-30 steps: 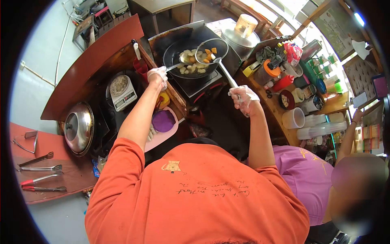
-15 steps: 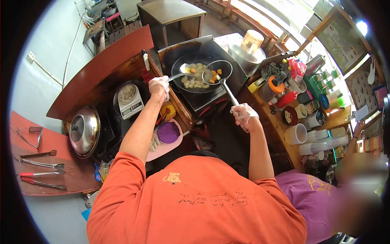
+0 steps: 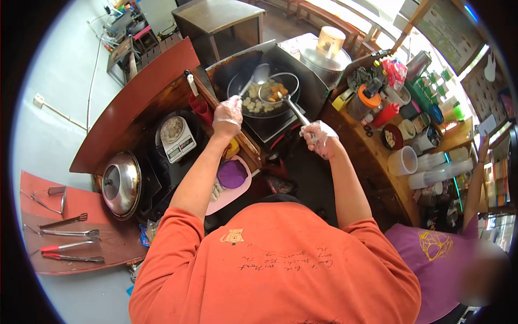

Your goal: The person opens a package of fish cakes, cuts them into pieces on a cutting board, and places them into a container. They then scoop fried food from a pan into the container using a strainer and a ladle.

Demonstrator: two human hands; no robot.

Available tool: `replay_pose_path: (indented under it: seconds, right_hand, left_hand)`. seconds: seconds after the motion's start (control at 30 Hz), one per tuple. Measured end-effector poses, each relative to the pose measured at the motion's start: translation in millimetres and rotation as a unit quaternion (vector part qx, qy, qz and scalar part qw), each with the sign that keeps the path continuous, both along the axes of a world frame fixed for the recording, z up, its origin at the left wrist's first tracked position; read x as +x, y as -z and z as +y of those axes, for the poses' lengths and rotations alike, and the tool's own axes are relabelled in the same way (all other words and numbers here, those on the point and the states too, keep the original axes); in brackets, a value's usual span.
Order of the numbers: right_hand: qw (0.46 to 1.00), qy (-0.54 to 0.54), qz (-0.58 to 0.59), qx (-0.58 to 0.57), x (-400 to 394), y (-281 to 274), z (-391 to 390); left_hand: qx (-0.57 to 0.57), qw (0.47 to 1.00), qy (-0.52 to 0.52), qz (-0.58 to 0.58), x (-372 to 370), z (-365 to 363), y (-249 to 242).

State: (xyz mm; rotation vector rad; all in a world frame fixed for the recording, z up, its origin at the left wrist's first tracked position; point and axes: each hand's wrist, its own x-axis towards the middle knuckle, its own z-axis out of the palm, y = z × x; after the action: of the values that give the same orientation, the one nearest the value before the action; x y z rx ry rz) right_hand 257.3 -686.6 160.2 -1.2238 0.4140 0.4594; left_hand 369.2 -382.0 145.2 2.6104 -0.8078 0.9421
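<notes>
Wok point(image 3: 235, 86) as datum. Left hand point(image 3: 227, 115), nearer it: grip clamped on ladle point(image 3: 261, 73), handle angling far-right, bowl over wok's far side. Right hand point(image 3: 319, 138), wok's near-right: grip clamped on strainer point(image 3: 295, 110), axis running far-left, hoop over wok, orange pieces point(image 3: 276, 88) within.

The wok point(image 3: 233, 90) is seated on the stove point(image 3: 270, 128), with the ladle point(image 3: 261, 73) and, to its right, the strainer point(image 3: 298, 82) positioned over it. The pot point(image 3: 324, 60) is located behind right, with a canister point(image 3: 331, 41) set on top. The scale point(image 3: 183, 149) and, farther left, the domed lid point(image 3: 121, 184) are placed left of the wok. Bottle point(image 3: 386, 114) and tub point(image 3: 402, 161) are carried on the right-hand table point(image 3: 349, 124).
</notes>
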Motion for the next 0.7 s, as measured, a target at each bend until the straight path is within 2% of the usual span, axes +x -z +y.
replay_pose_path:
  seconds: [0.03, 0.13, 0.23, 0.3, 0.37, 0.47, 0.5, 0.6, 0.67, 0.7]
  right_hand:
    - [1.0, 0.005, -0.005, -0.016, 0, 0, -1]
    - [0.999, 0.005, -0.024, -0.021, 4, 1, -9]
    - [0.998, 0.004, -0.047, -0.039, 3, -7, -14]
    - [0.997, -0.01, -0.052, -0.049, 4, -17, -17]
    - [0.999, 0.041, -0.006, 0.018, 2, -32, -14]
    - [0.998, 0.037, -0.041, 0.0, 2, -39, -12]
    - [0.998, 0.04, -0.041, 0.0, 2, -42, -11]
    - [0.998, 0.042, -0.051, 0.002, 5, -46, -13]
    - [0.996, -0.039, -0.083, 0.018, 8, -48, -18]
    - [0.996, -0.038, -0.083, 0.019, 8, -48, -17]
  left_hand:
    - [-0.106, 0.986, -0.045, 0.124, 3, 0, 3]
    - [-0.222, 0.956, -0.092, 0.167, -4, 6, -1]
    - [-0.249, 0.952, -0.08, 0.157, -9, 9, 4]
    - [-0.235, 0.955, -0.066, 0.168, -11, 5, 12]
    - [-0.224, 0.957, -0.053, 0.175, -9, 2, 21]
    - [-0.045, 0.98, -0.056, 0.183, -1, -2, 34]
    - [-0.045, 0.981, -0.053, 0.183, 1, -2, 36]
    - [0.051, 0.983, -0.071, 0.159, 5, 0, 39]
    - [0.053, 0.983, -0.066, 0.161, 9, 3, 40]
    - [0.055, 0.983, -0.061, 0.163, 12, 5, 41]
